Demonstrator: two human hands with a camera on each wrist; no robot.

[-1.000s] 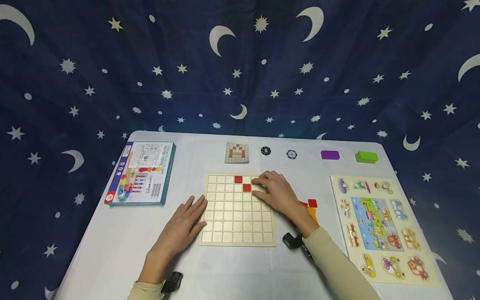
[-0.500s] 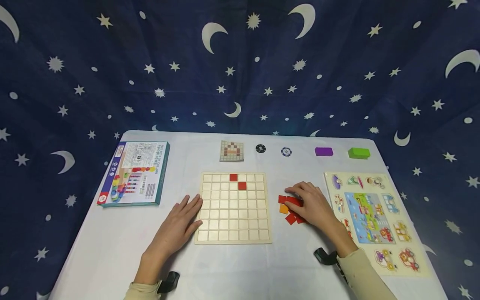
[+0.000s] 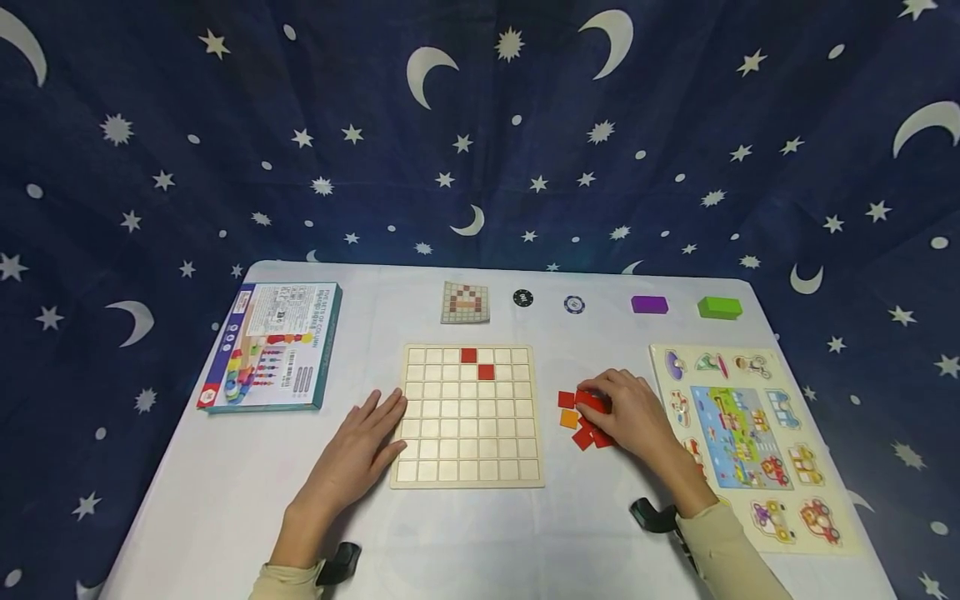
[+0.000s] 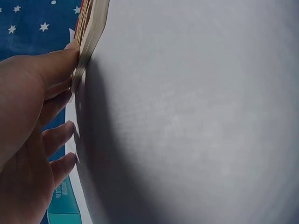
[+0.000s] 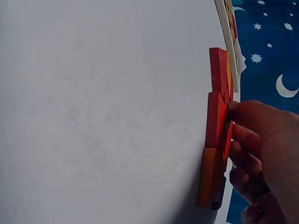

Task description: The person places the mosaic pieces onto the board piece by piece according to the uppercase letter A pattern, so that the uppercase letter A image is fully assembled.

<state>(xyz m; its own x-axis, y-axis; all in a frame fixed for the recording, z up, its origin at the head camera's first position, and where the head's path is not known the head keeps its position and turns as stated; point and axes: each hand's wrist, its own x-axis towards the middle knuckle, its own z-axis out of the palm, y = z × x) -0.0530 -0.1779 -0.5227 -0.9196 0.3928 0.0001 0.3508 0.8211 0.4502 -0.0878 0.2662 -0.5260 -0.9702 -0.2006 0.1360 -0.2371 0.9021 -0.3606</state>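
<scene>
A pale wooden grid board (image 3: 446, 425) lies flat, with one red tile (image 3: 468, 356) in its top row and another red tile (image 3: 486, 372) diagonally below. My left hand (image 3: 352, 454) rests at the board's left edge, fingers extended; the left wrist view shows its thumb against the board's side (image 4: 93, 35). To the right of the board, my right hand (image 3: 633, 418) pinches at a red tile (image 3: 591, 401) within a small pile. Around it lie several red tiles (image 3: 582, 438) and an orange tile (image 3: 569, 419). Its thumb and fingers partly cover the pile.
A pattern card (image 3: 465, 303) stands behind the board, beside a black chip (image 3: 522, 297) and a blue-white chip (image 3: 574, 305). Farther right are a purple block (image 3: 649, 305), a green block (image 3: 719, 308) and a picture puzzle (image 3: 750, 450). A toy box (image 3: 273, 346) lies at the left.
My right hand has gone from the board's upper right to the tile pile, where thumb and fingers now close on a red tile. The left hand stays at the board's edge.
</scene>
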